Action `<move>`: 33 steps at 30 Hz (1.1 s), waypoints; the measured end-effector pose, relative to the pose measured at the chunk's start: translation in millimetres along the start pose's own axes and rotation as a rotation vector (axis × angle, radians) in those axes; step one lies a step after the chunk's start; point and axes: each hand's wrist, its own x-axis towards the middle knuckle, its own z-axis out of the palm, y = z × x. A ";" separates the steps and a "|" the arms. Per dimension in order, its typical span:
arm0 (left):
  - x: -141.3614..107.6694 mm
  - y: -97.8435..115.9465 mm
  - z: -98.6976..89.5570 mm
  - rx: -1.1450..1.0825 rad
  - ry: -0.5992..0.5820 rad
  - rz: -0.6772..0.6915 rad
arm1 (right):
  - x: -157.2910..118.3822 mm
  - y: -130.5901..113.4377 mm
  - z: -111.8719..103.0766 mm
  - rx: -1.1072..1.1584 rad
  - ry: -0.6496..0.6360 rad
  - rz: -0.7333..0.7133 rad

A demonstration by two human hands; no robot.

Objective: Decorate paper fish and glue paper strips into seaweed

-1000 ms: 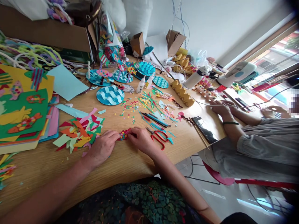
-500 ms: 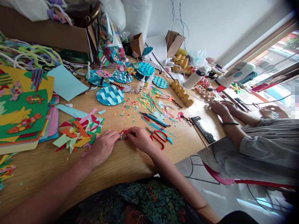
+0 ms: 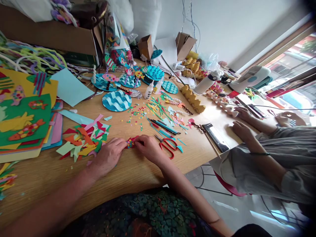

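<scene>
- Holding a red dotted paper piece flat on the desk, left hand and right hand were left of the red scissors.
- Left fingers were narrow, closed on the piece's left end; right fingers were pinched at its right end.
- Done, apparently: dots covered the piece's visible middle. Ends were hidden under fingers, so full coverage couldn't be told.
- Left over: loose dots lay beyond the scissors, leftward. Whether the piece needed more was unclear.
- Glue bottles stood farther beyond the scissors, untouched; scissors lay unused.
</scene>
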 end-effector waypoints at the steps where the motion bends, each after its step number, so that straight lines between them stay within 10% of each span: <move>1: -0.1 0.1 -0.1 0.006 0.006 0.007 | -0.4 1.3 -0.7 0.004 0.003 -0.007; 10: 1.5 -1.5 -0.7 0.082 0.041 0.078 | -2.4 9.1 -2.6 0.023 -0.043 -0.199; 33: 0.4 -2.7 0.3 0.074 0.014 0.043 | 1.7 6.5 0.7 0.012 -0.057 -0.096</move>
